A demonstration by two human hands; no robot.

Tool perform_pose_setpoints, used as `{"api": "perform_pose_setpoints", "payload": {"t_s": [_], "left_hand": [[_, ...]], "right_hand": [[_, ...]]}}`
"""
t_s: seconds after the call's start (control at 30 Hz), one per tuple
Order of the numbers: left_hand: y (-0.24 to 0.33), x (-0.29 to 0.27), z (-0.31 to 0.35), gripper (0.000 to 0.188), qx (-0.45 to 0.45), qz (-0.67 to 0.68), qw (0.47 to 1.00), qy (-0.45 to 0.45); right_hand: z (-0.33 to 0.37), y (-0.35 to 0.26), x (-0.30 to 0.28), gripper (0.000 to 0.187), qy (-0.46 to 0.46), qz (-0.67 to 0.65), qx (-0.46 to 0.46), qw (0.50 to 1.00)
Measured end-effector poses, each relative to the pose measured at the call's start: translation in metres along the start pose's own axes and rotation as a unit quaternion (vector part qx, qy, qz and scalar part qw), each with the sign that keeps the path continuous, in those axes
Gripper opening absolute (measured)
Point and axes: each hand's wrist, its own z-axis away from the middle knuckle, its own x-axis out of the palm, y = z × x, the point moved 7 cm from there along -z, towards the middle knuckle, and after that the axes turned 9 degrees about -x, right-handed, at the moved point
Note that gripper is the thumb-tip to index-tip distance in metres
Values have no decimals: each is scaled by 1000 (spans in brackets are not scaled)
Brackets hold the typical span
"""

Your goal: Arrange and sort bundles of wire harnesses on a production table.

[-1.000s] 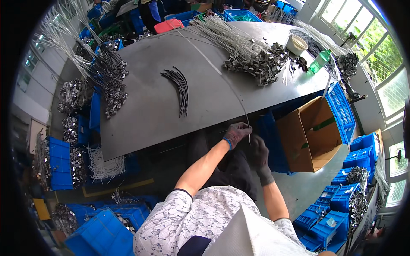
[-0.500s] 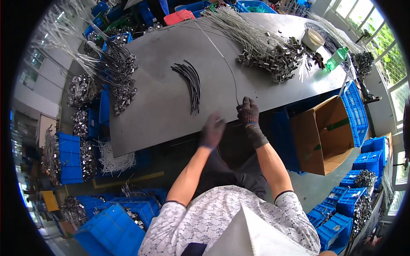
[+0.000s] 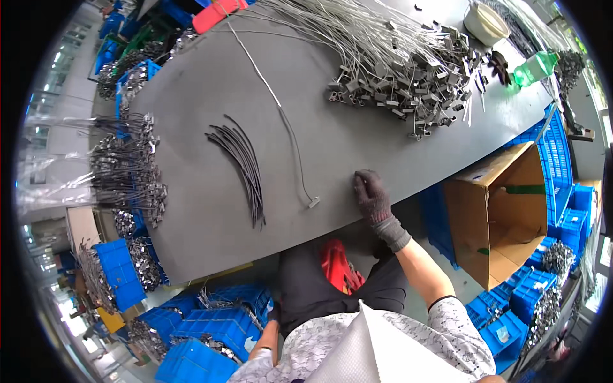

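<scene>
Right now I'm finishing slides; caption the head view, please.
Gloved right hand at a grey table with a long cable and a curved bundle of black strands.

Grey table, pale left wall, bright right-hand windows.

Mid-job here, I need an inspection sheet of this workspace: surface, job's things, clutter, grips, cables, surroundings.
Surface: grey table, light glare at far right.
Job's things: single wire, pale then dark, lying on the table; its end piece is nearer the person.
Clutter: dark strips left of the wire; green bottle and pale bowl at far right.
Grips: right hand gloved, fingers curled, nothing seen in it; left hand low beside blue crates, grip unclear.
Cables: pale wires ending in heaped metal-looking clips.
Surroundings: open cardboard box at right; blue crates on both sides.
</scene>
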Motion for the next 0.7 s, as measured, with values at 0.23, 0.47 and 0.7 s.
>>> {"api": "perform_pose_setpoints", "payload": {"t_s": [0.23, 0.47, 0.7], "left_hand": [[95, 18, 18, 60, 77, 103, 990, -51], [158, 14, 79, 46, 54, 389, 885, -251], [195, -136, 201, 29, 396, 262, 871, 126]], "right_hand": [[-7, 11, 0, 18, -79, -74, 149, 983], [-78, 16, -90, 33, 108, 283, 5, 953], [-103, 49, -82, 43, -15, 360, 88, 929]]}}
